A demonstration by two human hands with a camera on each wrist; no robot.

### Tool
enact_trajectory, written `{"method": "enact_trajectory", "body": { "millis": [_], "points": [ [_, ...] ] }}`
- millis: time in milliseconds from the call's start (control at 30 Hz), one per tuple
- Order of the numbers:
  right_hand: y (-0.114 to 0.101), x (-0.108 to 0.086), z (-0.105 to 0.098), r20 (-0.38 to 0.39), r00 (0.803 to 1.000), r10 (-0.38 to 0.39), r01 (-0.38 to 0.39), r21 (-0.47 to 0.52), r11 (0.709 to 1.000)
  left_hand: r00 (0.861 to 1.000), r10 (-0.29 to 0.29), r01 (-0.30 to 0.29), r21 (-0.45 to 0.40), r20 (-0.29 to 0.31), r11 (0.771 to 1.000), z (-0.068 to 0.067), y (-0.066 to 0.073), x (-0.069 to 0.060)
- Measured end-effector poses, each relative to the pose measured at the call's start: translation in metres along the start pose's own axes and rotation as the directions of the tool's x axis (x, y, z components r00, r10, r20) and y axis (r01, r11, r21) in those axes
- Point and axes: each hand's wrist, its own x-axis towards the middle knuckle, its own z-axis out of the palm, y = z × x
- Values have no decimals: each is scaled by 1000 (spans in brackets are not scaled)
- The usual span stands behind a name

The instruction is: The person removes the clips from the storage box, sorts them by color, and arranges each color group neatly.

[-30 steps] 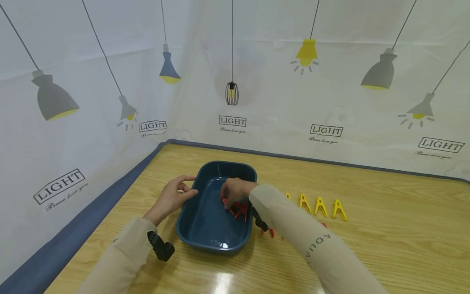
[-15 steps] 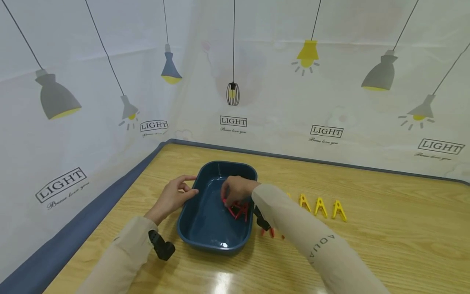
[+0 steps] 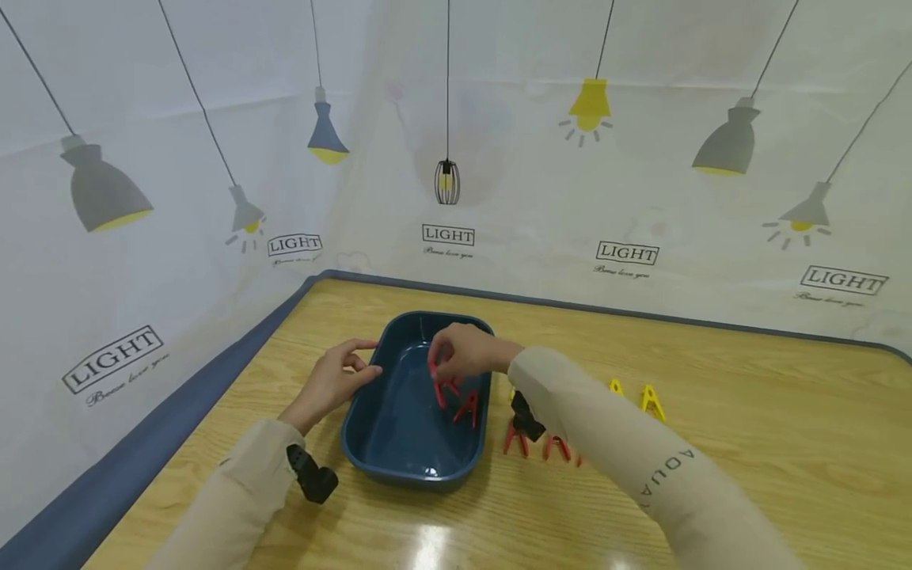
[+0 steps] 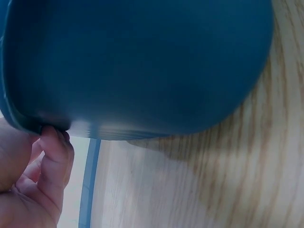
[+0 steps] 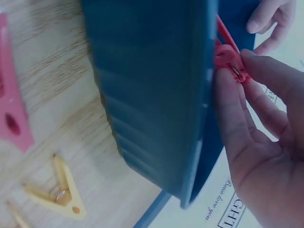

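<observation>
A deep blue rectangular dish point(image 3: 404, 431) stands on the wooden table. My left hand point(image 3: 333, 385) pinches its left rim, thumb over the edge and fingers on the outside; the left wrist view shows those fingers point(image 4: 54, 161) against the outer wall. Above the inside of the dish, my right hand point(image 3: 466, 352) holds a red spring clip point(image 5: 230, 59) between thumb and fingers, its legs pointing down. A second red clip point(image 3: 467, 409) lies in the dish near the right wall.
Right of the dish, several red clips point(image 3: 516, 439) lie in a row on the table, partly hidden by the right sleeve. Yellow clips point(image 3: 651, 402) form a row behind them. A lamp-printed cloth point(image 3: 541, 198) hangs behind the table.
My right hand has risen and shifted slightly right, lifting one red clip away from the other in the dish. The left hand has stayed at the rim.
</observation>
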Motion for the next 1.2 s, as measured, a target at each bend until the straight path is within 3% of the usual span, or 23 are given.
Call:
{"method": "enact_trajectory", "body": {
  "millis": [233, 533, 700, 933, 1200],
  "points": [
    [2, -25, -10, -38, 990, -138, 137, -21, 990, 1000, 9, -9, 0, 0, 1000, 0, 0, 1],
    [18, -76, -15, -153, 965, -214, 215, -7, 977, 1000, 10, -10, 15, 1, 1000, 0, 1, 3],
    [28, -101, -21, -227, 956, -188, 207, 64, 976, 1000, 7, -8, 18, 4, 1000, -1, 1, 2],
    [52, -133, -30, -261, 957, -131, 186, 202, 961, 1000, 6, -6, 21, 1, 1000, -2, -1, 1],
    [80, -171, -33, -312, 948, -60, 135, 224, 965, 1000, 2, -2, 15, 1, 1000, 0, 0, 1]
  ]
}}
